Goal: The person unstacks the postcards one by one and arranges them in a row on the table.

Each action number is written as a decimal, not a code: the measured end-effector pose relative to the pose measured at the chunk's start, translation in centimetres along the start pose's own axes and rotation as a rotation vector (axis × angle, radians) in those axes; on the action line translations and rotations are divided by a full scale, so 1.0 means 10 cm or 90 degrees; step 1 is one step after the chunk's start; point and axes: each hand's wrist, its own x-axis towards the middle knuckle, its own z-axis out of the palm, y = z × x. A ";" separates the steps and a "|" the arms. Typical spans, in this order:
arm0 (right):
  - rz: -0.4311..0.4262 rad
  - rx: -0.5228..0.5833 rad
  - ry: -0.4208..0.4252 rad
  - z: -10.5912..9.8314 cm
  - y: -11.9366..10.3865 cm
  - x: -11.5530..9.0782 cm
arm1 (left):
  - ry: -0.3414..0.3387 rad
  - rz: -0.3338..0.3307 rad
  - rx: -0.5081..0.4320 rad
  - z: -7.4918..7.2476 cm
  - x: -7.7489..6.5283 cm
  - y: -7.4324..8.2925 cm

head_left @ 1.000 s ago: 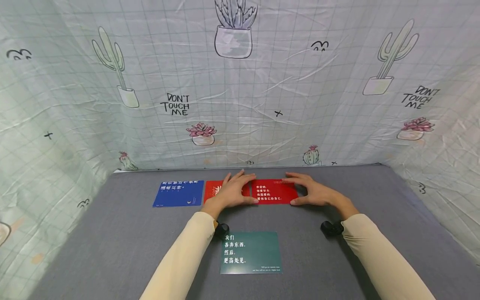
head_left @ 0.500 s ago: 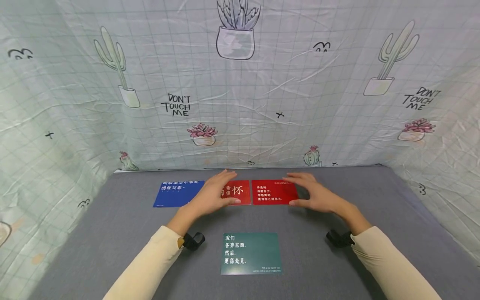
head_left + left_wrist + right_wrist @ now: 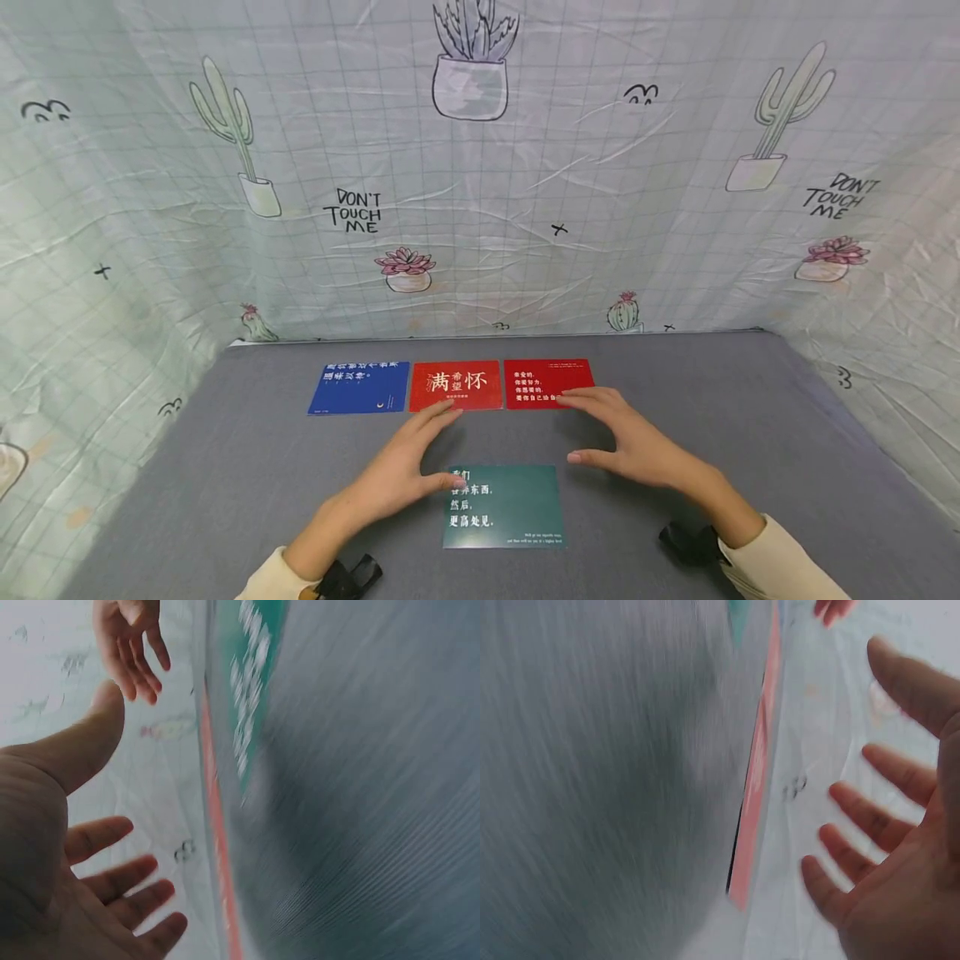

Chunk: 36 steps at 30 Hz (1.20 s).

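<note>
My left hand (image 3: pixel 390 475) hovers with fingers spread, its thumb overlapping the upper left corner of a green card (image 3: pixel 510 504) in the head view. My right hand (image 3: pixel 637 442) is also spread and holds nothing; its fingertips overlap the lower right part of a red card (image 3: pixel 543 375). A second red card (image 3: pixel 457 379) with large white characters lies left of that one, and a blue card (image 3: pixel 356 387) lies at the row's left end. Both wrist views show the palms (image 3: pixel 45 847) with nothing in them; the green card (image 3: pixel 251 675) is blurred there.
The cards lie flat on a grey tabletop (image 3: pixel 247 500). Behind and at both sides hangs a pale cloth (image 3: pixel 480 192) printed with cacti and lettering. A dark camera (image 3: pixel 352 575) is strapped to the left wrist, another dark camera (image 3: pixel 686 542) to the right.
Both hands have come away from the two red cards and moved back towards the green card. The left hand also swung leftward, uncovering the middle red card. The cards stay where they were.
</note>
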 end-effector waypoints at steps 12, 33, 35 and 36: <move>0.013 0.027 -0.010 0.31 -0.26 -0.23 | -0.051 -0.017 -0.003 0.25 -0.28 0.14; 0.019 -0.018 -0.021 0.61 -0.29 -0.32 | -0.037 -0.005 0.029 0.34 -0.32 0.08; 0.022 -0.016 -0.021 0.62 -0.29 -0.33 | -0.037 -0.002 0.029 0.34 -0.32 0.07; 0.025 -0.012 -0.023 0.62 -0.28 -0.33 | -0.037 -0.001 0.029 0.34 -0.31 0.07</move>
